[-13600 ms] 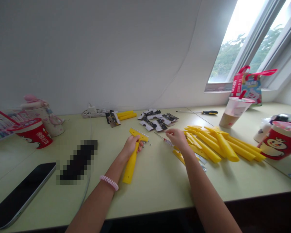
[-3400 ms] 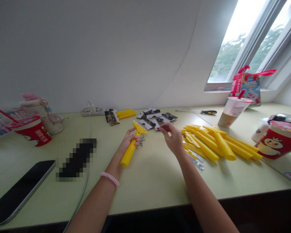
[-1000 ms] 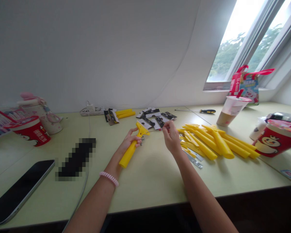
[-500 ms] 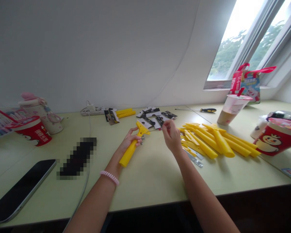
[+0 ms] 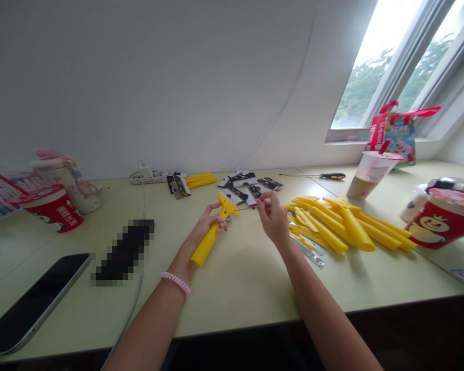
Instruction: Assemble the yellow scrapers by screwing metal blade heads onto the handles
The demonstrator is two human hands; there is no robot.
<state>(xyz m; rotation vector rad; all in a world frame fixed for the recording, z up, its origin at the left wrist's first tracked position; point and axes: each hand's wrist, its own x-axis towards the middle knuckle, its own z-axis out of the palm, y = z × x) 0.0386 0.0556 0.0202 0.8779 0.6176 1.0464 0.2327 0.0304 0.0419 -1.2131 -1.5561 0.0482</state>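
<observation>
A yellow scraper-like tool (image 5: 206, 243) is gripped in my left hand (image 5: 208, 225), its wide head up and its handle slanting down to the left. Small silvery metal pieces (image 5: 228, 222) show by the fingers of that hand. My right hand (image 5: 272, 216) is closed in a pinch to the right of the tool's head, around a small red-handled item (image 5: 268, 208), mostly hidden, with a thin shaft pointing toward the head. Just right of it lies a pile of yellow handles (image 5: 332, 226), with flat metal strips (image 5: 313, 257) beside them.
Black-and-white cards (image 5: 243, 180) lie behind my hands. A screwdriver (image 5: 330, 176) and a tilted drink cup (image 5: 371, 175) stand at the back right, a red cup (image 5: 435, 224) at the far right. On the left are a phone (image 5: 34, 299), a red bucket cup (image 5: 56, 208) and a cable.
My right hand has shifted very slightly, and a little more of the red item shows between its fingers. My left hand and the yellow tool stay almost in place.
</observation>
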